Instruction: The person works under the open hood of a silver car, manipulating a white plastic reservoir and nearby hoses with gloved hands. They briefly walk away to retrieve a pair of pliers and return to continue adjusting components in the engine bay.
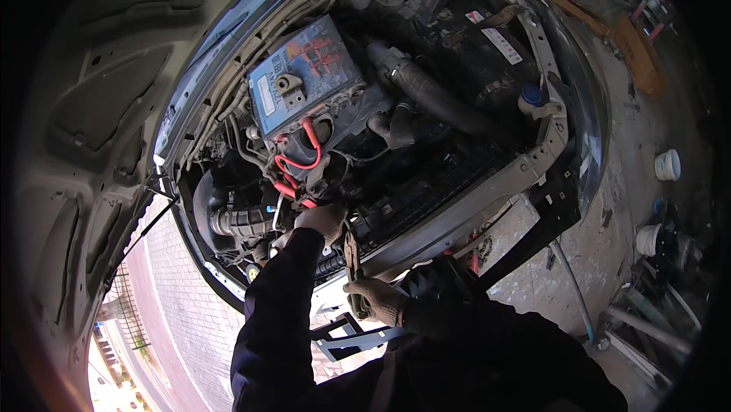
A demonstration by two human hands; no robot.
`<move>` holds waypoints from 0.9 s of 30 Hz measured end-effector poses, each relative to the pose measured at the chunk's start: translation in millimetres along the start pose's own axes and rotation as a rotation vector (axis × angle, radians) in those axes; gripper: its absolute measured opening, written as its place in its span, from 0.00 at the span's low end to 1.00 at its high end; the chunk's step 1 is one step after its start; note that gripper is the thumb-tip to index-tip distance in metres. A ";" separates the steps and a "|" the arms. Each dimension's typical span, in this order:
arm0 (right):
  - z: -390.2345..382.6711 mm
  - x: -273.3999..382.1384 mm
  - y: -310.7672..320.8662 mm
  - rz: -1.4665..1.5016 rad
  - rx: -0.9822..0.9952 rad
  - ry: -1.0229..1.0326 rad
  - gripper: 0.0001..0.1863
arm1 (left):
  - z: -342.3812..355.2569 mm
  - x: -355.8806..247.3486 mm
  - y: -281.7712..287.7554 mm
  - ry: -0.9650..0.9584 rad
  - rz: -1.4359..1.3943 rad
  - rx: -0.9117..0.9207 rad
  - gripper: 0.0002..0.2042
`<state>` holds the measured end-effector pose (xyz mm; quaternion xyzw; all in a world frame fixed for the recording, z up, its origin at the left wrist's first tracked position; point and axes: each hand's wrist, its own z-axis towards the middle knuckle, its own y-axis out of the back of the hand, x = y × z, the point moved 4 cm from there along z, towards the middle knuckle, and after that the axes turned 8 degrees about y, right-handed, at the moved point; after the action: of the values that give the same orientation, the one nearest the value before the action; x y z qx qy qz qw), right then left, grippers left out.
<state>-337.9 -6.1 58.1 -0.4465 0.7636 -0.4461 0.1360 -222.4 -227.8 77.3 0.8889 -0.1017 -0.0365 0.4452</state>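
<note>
Leaning over an open engine bay, I have gloves on both hands. My left hand (323, 221) reaches down among the hoses and cables below the battery, at the front edge of the bay. Its fingers are mostly hidden, so what they touch does not show. My right hand (376, 300) is closed around the handles of a pair of pliers (352, 256), whose jaws point up beside my left hand. A red cable (311, 157) runs from the blue battery (304, 69) down toward my left hand.
Thick black hose (442, 103) crosses the bay. A metal crossmember (487, 191) borders its front. The raised hood (99, 69) hangs at left, with its prop rod (142, 238). On the floor at right lie a white bucket (668, 165), pipes and an orange-brown panel (636, 54).
</note>
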 end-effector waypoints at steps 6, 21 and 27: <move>-9.1 9.8 -9.9 -0.040 0.043 0.013 0.14 | 4.0 -9.6 3.5 0.030 0.122 0.085 0.23; -57.4 36.0 4.2 -0.366 0.226 -0.146 0.15 | -26.1 -56.2 20.8 -0.093 0.179 0.316 0.16; -71.6 45.8 7.7 -0.380 0.224 -0.279 0.13 | -21.8 -50.0 9.6 -0.070 0.074 0.371 0.16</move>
<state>-411.5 -1.3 101.1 -0.6212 0.5858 -0.4796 0.2026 -269.2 -205.6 96.8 0.9495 -0.1548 -0.0319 0.2709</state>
